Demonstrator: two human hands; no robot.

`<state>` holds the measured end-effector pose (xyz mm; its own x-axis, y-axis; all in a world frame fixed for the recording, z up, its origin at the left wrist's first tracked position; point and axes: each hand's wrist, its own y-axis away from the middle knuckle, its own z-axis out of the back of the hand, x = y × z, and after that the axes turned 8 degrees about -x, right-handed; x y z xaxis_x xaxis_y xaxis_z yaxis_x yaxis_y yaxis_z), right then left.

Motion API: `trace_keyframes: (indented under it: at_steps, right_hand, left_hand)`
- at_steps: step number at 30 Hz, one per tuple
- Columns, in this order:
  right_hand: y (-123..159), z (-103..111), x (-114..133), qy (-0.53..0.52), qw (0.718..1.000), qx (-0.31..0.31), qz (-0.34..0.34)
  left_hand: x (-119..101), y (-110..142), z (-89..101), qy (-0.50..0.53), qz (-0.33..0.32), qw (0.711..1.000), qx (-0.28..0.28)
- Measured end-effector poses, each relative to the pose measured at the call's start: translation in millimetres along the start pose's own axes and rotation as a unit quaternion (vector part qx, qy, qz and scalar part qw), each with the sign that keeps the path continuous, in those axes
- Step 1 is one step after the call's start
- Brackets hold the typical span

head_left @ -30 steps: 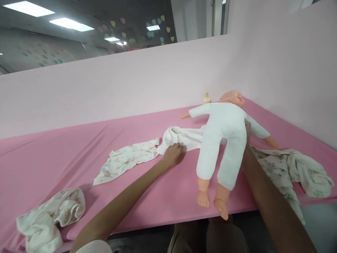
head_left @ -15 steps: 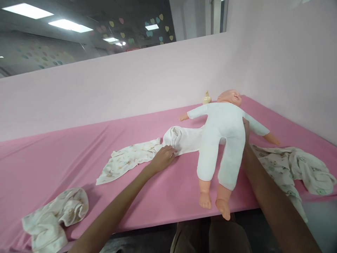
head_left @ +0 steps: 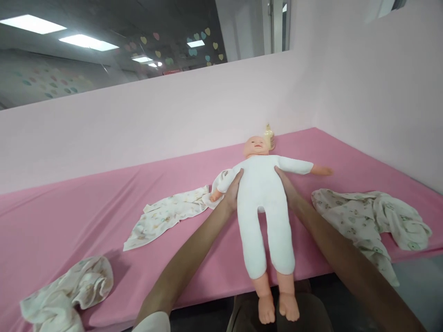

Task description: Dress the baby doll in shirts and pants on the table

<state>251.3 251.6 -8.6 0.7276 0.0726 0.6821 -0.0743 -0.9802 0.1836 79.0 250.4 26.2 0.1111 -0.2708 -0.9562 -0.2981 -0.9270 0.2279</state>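
A baby doll (head_left: 262, 184) with a white cloth body lies face up on the pink-covered table, its bare feet hanging past the front edge. My left hand (head_left: 235, 190) grips its side under one arm, thumb on the chest. On the other side my right hand (head_left: 285, 186) holds it under the other arm in the same way. Most of each hand's fingers are hidden behind the doll. Beneath the doll's left-side arm lies a white printed baby garment (head_left: 173, 210), partly covered by the doll.
A crumpled printed cloth (head_left: 74, 290) lies at the front left. Another printed baby garment (head_left: 367, 216) hangs slightly over the edge at right. A small pump bottle (head_left: 269, 137) stands behind the doll's head. Pale walls (head_left: 155, 124) border the pink table cover (head_left: 114, 198).
The doll has moved left and toward me, now straighter and over part of the white garment. My left hand has gone from that garment to the doll's side.
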Motion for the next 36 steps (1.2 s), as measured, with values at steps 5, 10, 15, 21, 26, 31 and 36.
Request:
trace_keyframes:
  at_steps: [5,10,15,21,26,31,36]
  right_hand:
    - [2.1,-0.5,-3.2,0.132,0.99,0.036,-0.043]
    - [-5.7,3.2,-2.0,0.233,0.971,0.012,0.053]
    - [-20.9,17.0,1.5,0.532,0.805,-0.066,0.254]
    - [-19.2,24.2,3.2,0.78,0.567,-0.148,0.222]
    - [-14.1,22.1,7.3,0.816,0.508,-0.175,0.213]
    - [-22.6,24.6,4.1,0.844,0.458,-0.14,0.241]
    - [-31.1,28.3,14.5,0.803,0.517,-0.209,0.209]
  left_hand:
    - [-0.1,-1.1,9.5,0.002,0.044,0.997,0.063]
    - [-0.3,-9.4,9.4,-0.001,0.064,0.995,0.078]
    - [0.7,-23.4,14.8,-0.003,0.044,0.999,0.018]
    - [9.7,-31.5,21.8,-0.017,0.001,0.998,-0.054]
    - [13.6,-33.9,22.6,-0.078,-0.029,0.993,-0.08]
    - [8.5,-33.3,19.1,-0.1,-0.045,0.991,-0.078]
    - [5.2,-39.8,10.5,-0.104,-0.018,0.994,-0.032]
